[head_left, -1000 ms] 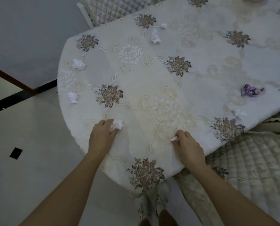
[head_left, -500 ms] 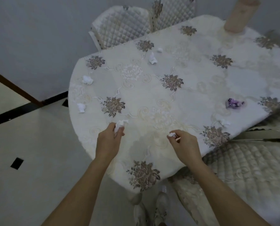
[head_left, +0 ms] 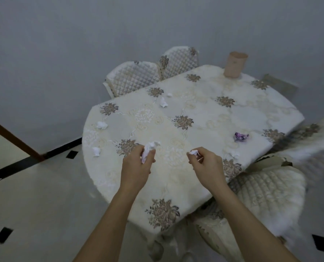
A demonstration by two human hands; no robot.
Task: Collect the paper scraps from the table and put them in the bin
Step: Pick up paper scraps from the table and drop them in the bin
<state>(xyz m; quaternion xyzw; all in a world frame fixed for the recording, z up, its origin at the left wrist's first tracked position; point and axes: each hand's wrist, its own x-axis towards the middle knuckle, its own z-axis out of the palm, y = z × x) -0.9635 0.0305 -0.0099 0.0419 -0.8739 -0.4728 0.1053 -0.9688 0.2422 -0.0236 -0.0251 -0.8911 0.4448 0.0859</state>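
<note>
My left hand [head_left: 136,167] grips a crumpled white paper scrap [head_left: 150,148] lifted above the table's near side. My right hand [head_left: 206,165] pinches a smaller white scrap [head_left: 193,152], also raised off the cloth. More white scraps lie on the floral tablecloth [head_left: 204,110]: one at the left edge [head_left: 96,151], one further back on the left [head_left: 101,125], two near the far edge [head_left: 163,103] [head_left: 169,94], and a small one on the right [head_left: 234,153]. A purple scrap [head_left: 241,136] lies on the right side. A tan cylindrical bin [head_left: 234,64] stands at the table's far end.
Quilted chairs stand behind the table [head_left: 132,78] and at the near right [head_left: 270,190]. A grey wall rises behind. Pale tiled floor with black diamond insets spreads to the left and below.
Both hands have lifted their scraps off the cloth and risen. My view has tilted up and pulled back, bringing the far end of the table and the tan bin into sight.
</note>
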